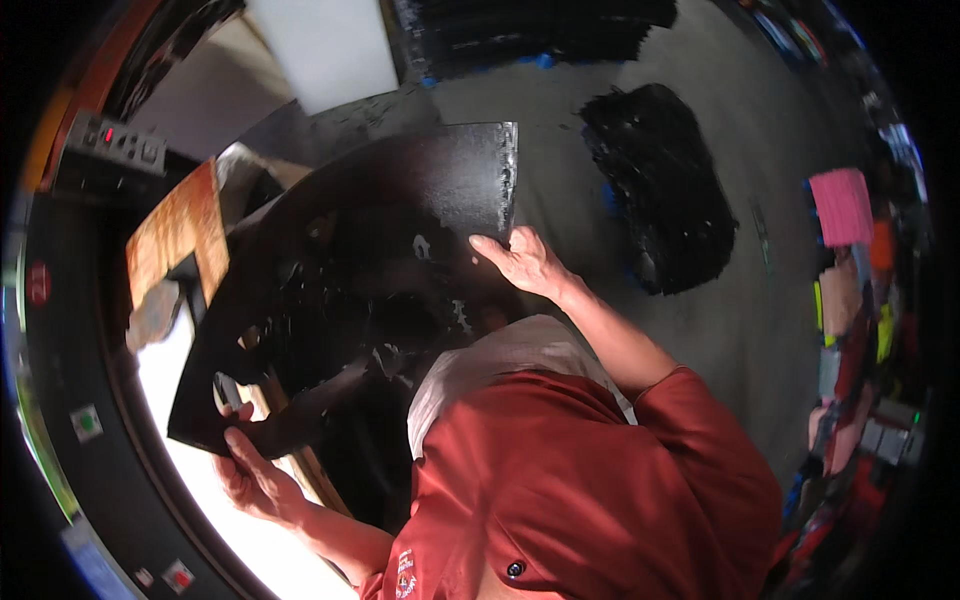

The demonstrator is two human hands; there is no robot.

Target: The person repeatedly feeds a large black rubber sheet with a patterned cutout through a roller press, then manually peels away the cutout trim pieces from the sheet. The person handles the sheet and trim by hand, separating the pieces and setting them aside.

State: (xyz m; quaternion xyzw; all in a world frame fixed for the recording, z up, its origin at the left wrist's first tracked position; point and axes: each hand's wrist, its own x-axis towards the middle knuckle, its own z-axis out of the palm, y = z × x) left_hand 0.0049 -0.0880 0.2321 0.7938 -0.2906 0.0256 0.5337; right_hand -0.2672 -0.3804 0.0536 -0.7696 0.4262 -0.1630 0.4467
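Observation:
A large, thin black sheet [400,190], possibly rubber, is stretched out in front of me at a slant, slightly shiny, with a ragged right edge and some holes near its left corner. My left hand [262,485] grips that lower left corner, thumb on top and a finger showing through a hole. At the upper right edge, my right hand [528,262] pinches the sheet, its thumb lying on the face. The sheet's lower part runs into dark shadow near my waist, so its near edge is hard to make out.
A black, rough-edged pile [660,185] lies on the grey floor to the right, and another dark stack [530,30] sits at the far side. Left stands a dark machine frame with a control panel [115,140] and a rusty brown plate [180,225]. Pink cloth [842,205] is far right.

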